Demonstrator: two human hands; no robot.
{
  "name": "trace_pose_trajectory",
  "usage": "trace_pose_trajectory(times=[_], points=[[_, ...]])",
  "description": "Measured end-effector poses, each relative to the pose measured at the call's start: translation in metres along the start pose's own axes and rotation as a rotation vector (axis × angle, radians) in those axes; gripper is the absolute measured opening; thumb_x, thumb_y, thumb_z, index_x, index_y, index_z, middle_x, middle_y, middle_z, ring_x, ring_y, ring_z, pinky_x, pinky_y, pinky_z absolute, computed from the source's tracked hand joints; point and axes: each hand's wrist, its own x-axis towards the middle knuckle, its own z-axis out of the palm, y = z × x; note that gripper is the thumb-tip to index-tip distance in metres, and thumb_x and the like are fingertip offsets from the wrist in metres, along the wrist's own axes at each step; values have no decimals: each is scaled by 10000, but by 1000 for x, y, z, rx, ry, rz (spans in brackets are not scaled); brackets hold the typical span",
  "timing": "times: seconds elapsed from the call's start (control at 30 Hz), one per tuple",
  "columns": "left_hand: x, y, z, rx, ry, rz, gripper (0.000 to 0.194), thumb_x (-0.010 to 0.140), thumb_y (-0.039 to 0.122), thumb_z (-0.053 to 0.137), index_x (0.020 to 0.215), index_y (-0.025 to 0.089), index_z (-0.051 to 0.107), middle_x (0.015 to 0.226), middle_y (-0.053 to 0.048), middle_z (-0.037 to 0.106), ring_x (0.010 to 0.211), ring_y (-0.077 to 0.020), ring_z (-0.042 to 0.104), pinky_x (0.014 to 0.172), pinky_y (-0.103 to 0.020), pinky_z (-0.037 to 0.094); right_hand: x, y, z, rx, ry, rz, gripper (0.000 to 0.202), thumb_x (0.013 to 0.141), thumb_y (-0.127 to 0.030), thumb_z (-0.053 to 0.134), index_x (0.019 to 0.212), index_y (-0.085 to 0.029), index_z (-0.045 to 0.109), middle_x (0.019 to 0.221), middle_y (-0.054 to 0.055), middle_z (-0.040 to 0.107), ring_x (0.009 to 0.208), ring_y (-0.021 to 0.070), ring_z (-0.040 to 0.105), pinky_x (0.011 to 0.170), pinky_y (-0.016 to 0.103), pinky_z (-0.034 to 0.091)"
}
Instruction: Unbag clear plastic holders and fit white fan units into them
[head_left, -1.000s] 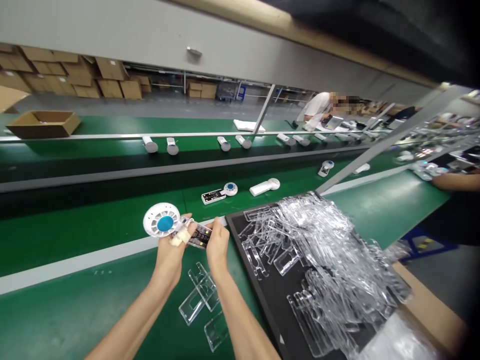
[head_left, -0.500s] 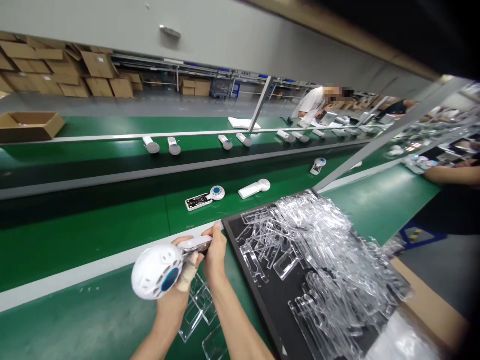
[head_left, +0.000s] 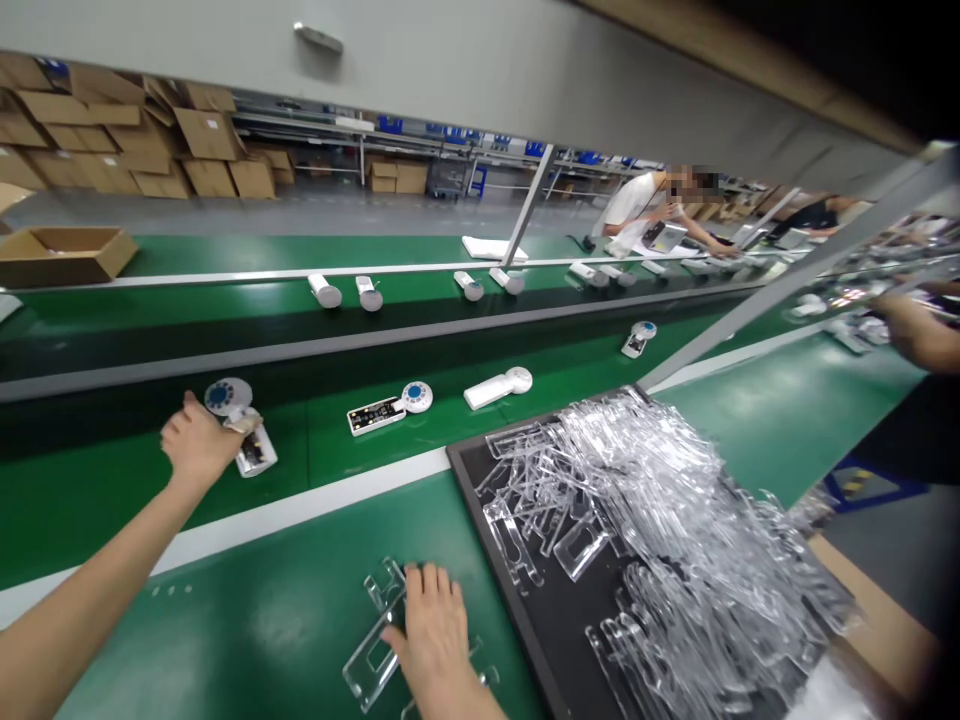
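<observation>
My left hand [head_left: 196, 442] is over the far green belt beside a white device [head_left: 256, 452] with a round head and an exposed circuit board. Its thumb, wrapped in a pale covering, reaches across the device's neck, while the other fingers are apart from the round head. Whether the thumb presses on it I cannot tell. On the near green surface, my right hand [head_left: 435, 630] lies with fingers stretched out over clear plastic frames [head_left: 369, 655], partly covering them. No object shows within its fingers.
A black tray [head_left: 506, 610] piled with clear plastic frames [head_left: 675, 510] is at right. On the belt lie an opened device [head_left: 377, 416] and a closed white device [head_left: 499, 388]. A slanted metal post [head_left: 720, 310] rises behind the tray. Another person [head_left: 637, 205] works across the line.
My left hand has carried the white device from near the surface's edge left and away, onto the belt. My right hand has left the device and moved down onto the clear frames.
</observation>
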Motion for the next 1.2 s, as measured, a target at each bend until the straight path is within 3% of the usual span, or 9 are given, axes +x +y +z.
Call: trace_pose_trajectory(times=[0.07,0.2,0.4,0.5,0.6,0.7,0.9,1.03,1.2], points=[[5,12,10,97,-55,161,828,675,497,623,1284,-11,386,1307,-286,438,1278,-479,279,1015,-634,207,-8,4,15,-113,1,-39,607,557,-93,782,1125,-182,586,978,105,640,931,311,589,846,465,439],[-14,75,67,-17,-530,448,704,768,483,507,1365,133,375,1364,-169,462,1293,-327,363,1027,-415,319,-3,10,15,-31,-45,-85,477,644,-26,648,1059,-253,585,971,38,643,935,255,611,869,406,453],[-13,138,139,55,-809,339,755,493,377,758,1188,157,559,1226,-207,573,1113,-383,536,850,-382,428,12,42,-14,-50,-44,-187,722,710,44,491,1382,-140,304,771,42,675,665,208,651,542,267,460],[-18,135,143,105,-825,303,793,346,353,818,1084,175,591,1240,-222,542,1161,-437,467,879,-430,397,22,48,-40,-174,-3,-198,525,705,51,493,1188,-155,513,731,46,663,607,201,649,489,251,417],[-36,126,133,78,-790,273,768,352,315,818,1066,173,574,1167,-223,567,1110,-455,492,878,-476,379,32,30,-68,-326,-95,-249,322,671,60,516,862,-175,627,829,82,662,623,201,657,492,251,415],[-51,119,110,-40,-717,219,728,410,295,808,1079,170,552,1061,-197,614,1032,-451,545,873,-517,364,32,-14,-70,-413,-248,-386,302,704,16,532,947,-119,650,879,165,657,671,238,654,506,294,451],[-46,83,37,-487,-472,-34,874,650,486,688,1368,217,267,1177,-143,581,1034,-298,580,856,-388,424,-15,-99,11,-414,-377,-566,415,802,-30,472,1210,-15,546,1022,255,630,962,313,602,636,414,528],[-48,38,-10,-798,-470,-222,669,672,517,654,1207,160,469,1113,-136,614,923,-241,618,741,-337,485,-38,-93,48,-376,-392,-682,567,718,-52,607,1275,-66,504,1163,229,602,1057,316,571,777,454,535],[-69,-5,-41,-994,-404,-370,563,568,478,765,968,151,543,896,-66,642,769,-186,613,631,-281,473,-23,-44,37,-254,-325,-725,780,643,-159,741,1338,-16,415,1245,254,548,1160,367,498,976,538,413]])
